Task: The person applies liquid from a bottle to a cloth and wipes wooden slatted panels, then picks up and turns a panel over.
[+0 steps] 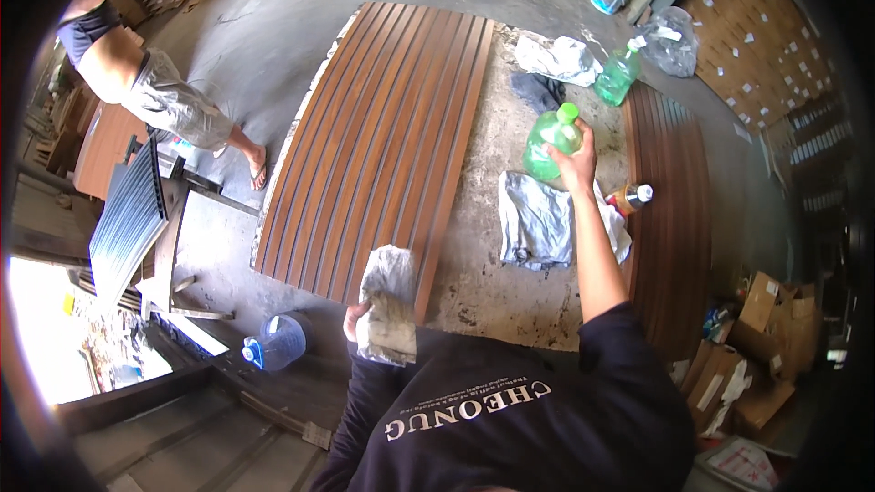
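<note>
My left hand [354,320] grips a greyish-white rag [386,305] at the near end of a ribbed brown panel [383,137]; the rag hides most of the fingers. My right hand [580,162] is wrapped round a translucent green bottle [542,148] with a bright green cap, over the stained worktable [488,287]. Below the bottle lies a folded white cloth [533,219], partly behind my right forearm. Beside that forearm is a small bottle [630,199] with a white cap and an orange-red label.
Farther back are a second green bottle [618,77], a white cloth [558,58] and a dark rag [538,90]. Another brown panel [670,219] runs along the right. A person [173,96] stands at the left near a dark ribbed panel [137,210]. A water jug [278,343] lies at lower left.
</note>
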Demonstrator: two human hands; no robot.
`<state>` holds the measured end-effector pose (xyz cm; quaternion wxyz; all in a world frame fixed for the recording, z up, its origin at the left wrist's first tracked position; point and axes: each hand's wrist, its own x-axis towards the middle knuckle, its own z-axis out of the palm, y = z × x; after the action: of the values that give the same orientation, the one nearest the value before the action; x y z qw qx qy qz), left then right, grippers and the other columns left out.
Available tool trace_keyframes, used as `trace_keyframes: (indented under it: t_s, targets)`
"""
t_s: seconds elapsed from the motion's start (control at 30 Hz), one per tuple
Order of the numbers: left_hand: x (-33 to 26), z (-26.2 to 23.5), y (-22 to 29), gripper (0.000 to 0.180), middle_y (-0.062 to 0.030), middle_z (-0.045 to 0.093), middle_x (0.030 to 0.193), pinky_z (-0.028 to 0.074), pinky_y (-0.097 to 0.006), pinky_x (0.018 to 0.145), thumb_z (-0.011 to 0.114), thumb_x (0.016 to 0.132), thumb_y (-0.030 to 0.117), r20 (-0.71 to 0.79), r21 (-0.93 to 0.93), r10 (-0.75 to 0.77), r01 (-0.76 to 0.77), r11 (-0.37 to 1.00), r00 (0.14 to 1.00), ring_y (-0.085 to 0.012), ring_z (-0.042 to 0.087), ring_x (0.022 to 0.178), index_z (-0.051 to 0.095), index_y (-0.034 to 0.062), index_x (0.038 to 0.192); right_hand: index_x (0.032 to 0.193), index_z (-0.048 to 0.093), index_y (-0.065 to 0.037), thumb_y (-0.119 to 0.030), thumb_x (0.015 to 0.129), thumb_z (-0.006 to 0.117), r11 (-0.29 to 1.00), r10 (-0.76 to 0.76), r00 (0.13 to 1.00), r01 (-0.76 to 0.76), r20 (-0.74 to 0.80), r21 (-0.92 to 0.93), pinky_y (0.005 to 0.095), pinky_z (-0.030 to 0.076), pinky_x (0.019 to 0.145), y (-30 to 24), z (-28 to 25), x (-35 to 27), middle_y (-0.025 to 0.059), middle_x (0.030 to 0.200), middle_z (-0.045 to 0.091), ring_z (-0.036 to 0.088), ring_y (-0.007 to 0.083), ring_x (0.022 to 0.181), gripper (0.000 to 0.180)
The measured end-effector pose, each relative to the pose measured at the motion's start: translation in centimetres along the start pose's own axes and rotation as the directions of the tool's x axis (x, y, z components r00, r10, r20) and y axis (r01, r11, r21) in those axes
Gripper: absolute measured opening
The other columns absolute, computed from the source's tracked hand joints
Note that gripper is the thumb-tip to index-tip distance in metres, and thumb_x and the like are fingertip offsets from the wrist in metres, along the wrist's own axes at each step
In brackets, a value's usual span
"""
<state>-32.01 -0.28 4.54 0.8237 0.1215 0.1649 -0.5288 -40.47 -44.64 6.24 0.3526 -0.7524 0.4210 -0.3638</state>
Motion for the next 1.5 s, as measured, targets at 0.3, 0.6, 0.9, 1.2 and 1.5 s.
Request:
trace_keyframes:
  t_s: [0.3,0.6,0.9,1.2,1.5]
  targets:
    - [8.2,-0.2,1.6,0.049,-0.0217,0.060,0.111,0.045,-0.046,0.093,0.052,0.080,0.025,0.102,0.135,0.134,-0.147,0.980,0.986,-0.0351,0.059,0.101,0.051,-0.0038,0.119,0.124,0.047,-0.009,-0.031,0.062,0.085,0.995,-0.080,0.714,0.098,0.696,0.014,0.0385,0.049,0.093,-8.8,-0.8,-8.8,0.0116,0.116,0.060,0.058,0.0238,0.109,0.076]
    - [12.1,0.0,1.7,0.041,-0.0170,0.061,0.095,0.050,-0.040,0.084,0.047,0.070,-0.001,0.262,0.168,0.001,-0.047,0.985,0.965,-0.0299,0.060,0.089,0.053,-0.0060,0.110,0.122,0.050,-0.006,-0.040,0.066,0.080,0.834,0.007,0.321,0.520,0.947,-0.183,0.0375,0.053,0.076,-12.1,1.3,-11.7,0.0162,0.080,0.067,0.068,0.0279,0.077,0.072]
    - [13.4,-1.0,2.4,0.024,-0.0212,0.066,0.084,0.050,-0.044,0.081,0.050,0.065,0.005,0.239,-0.115,-0.201,0.233,0.966,0.950,-0.0335,0.063,0.080,0.062,-0.0086,0.080,0.117,0.053,-0.004,-0.033,0.065,0.082,0.764,0.079,0.308,0.592,0.948,-0.256,0.0409,0.053,0.076,-14.5,2.5,-9.8,0.0180,0.077,0.067,0.067,0.0332,0.079,0.066]
    - [14.9,-2.4,2.5,0.035,-0.0229,0.063,0.089,0.049,-0.047,0.081,0.049,0.066,0.008,0.315,-0.138,-0.151,0.202,0.970,0.937,-0.0369,0.061,0.082,0.057,-0.0087,0.096,0.118,0.051,-0.004,-0.029,0.065,0.082,0.738,0.097,0.300,0.618,0.949,-0.271,0.0422,0.052,0.075,-15.3,3.3,-8.6,0.0194,0.084,0.066,0.066,0.0350,0.084,0.067]
    - [18.0,7.1,6.6,0.032,-0.0216,0.064,0.086,0.052,-0.048,0.082,0.049,0.065,0.005,0.408,-0.132,-0.006,0.065,0.989,0.913,-0.0368,0.063,0.080,0.059,-0.0084,0.093,0.117,0.046,-0.007,-0.020,0.061,0.085,0.924,-0.269,0.737,0.378,0.620,-0.049,0.0381,0.049,0.090,-11.3,3.5,-4.3,0.0156,0.114,0.060,0.059,0.0289,0.106,0.070]
